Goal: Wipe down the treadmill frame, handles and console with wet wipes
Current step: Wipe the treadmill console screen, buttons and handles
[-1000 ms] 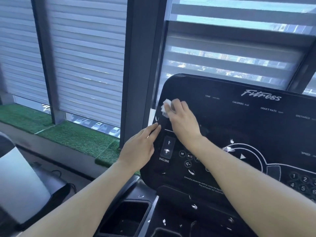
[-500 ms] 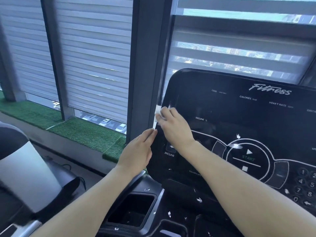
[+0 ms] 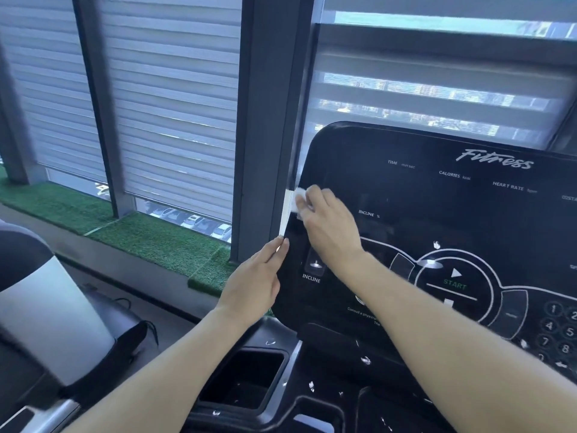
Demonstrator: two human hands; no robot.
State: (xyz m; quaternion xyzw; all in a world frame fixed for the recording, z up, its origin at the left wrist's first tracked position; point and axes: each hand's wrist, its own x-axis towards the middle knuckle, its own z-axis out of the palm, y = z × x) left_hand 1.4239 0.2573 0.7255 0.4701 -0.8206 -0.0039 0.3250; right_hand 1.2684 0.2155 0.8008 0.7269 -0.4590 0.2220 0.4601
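White wet wipe (image 3: 298, 198) sits bunched under the fingers of my right hand (image 3: 327, 223), pressed to the left edge of the black console (image 3: 437, 214), centre of frame, so that the rim gets scrubbed. My left hand (image 3: 254, 282) lies below it, fingers straight and together, touching the console's left side; I judge it steadies the panel against my pressure. White flecks litter the lower tray (image 3: 246, 376), lower centre, apparently not yet wiped.
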